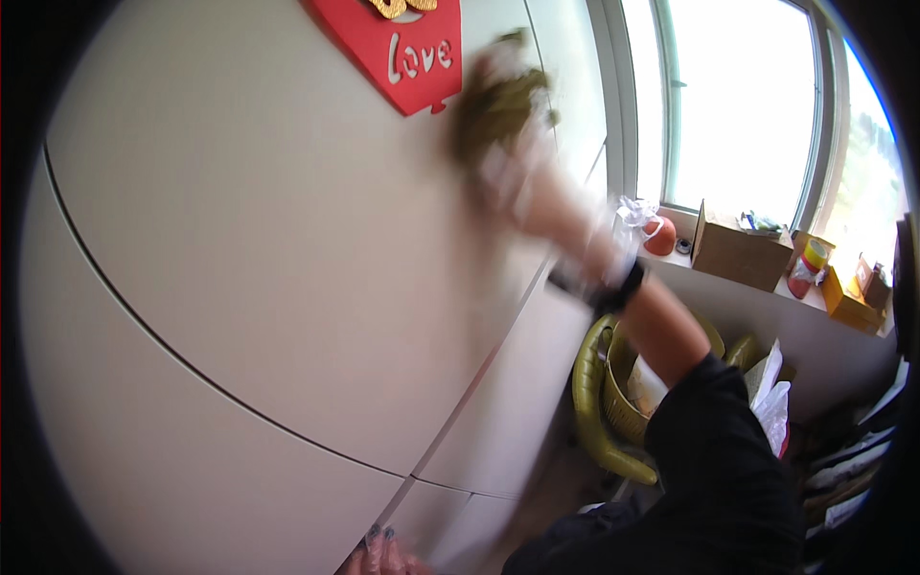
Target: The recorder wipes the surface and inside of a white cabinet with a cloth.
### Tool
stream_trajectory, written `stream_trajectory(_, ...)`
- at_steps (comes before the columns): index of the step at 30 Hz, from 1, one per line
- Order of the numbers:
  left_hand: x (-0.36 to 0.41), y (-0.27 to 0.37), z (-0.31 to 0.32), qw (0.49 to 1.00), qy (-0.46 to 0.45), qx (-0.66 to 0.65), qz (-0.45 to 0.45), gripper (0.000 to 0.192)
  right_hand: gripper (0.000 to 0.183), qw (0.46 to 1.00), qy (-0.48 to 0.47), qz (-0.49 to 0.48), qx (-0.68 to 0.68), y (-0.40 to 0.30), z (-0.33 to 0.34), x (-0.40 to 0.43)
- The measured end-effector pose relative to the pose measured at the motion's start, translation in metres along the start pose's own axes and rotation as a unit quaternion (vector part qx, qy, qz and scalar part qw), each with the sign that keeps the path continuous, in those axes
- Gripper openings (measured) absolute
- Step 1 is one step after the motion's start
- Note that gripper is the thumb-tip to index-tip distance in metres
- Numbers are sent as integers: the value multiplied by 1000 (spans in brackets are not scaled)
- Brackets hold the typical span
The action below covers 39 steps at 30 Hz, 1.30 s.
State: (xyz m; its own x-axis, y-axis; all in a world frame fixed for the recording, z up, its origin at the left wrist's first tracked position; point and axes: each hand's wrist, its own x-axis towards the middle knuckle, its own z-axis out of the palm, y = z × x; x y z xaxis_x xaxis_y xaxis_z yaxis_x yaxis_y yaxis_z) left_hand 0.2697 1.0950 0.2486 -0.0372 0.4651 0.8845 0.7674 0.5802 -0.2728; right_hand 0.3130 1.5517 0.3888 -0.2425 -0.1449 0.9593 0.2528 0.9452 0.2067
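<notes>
My right hand (514, 169), in a clear plastic glove and blurred by motion, grips a crumpled olive-green cloth (503, 108). It is raised against a pale cabinet door (287, 251), just right of a red hanging decoration (424, 61) with cut-out lettering and a gold ornament. A black band (611, 287) circles the wrist over the glove's cuff. At the bottom edge, the fingers of my left hand (384, 557) show beside the seam between cabinet panels, also under clear plastic. The rest of that hand is cut off, so its grip cannot be made out.
Under a bright window (740, 108), the sill carries a cardboard box (740, 248), rolls of tape (808, 266) and a yellow box (852, 302). Below stands a green chair (596, 417) with a basket (622, 402) on it. A white plastic bag (775, 410) lies at right.
</notes>
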Motion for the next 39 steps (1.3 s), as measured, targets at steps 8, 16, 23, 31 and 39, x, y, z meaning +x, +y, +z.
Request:
stream_trajectory(8,5,7,4,996,52,-73,-7,27,67,996,66,47,24,-8,-68,37)
stream_trajectory(16,31,12,3,959,213,43,-183,65,88,988,-109,26,108,-116,-84,6)
stream_trajectory(23,19,-7,22,958,256,84,-97,66,86,988,-66,-30,138,-48,-72,-13)
stream_trajectory(31,24,4,8,974,198,37,-108,65,85,949,107,-265,133,-125,-93,143)
stream_trajectory(39,17,8,4,960,140,22,-242,63,92,966,76,-160,188,-151,-93,117)
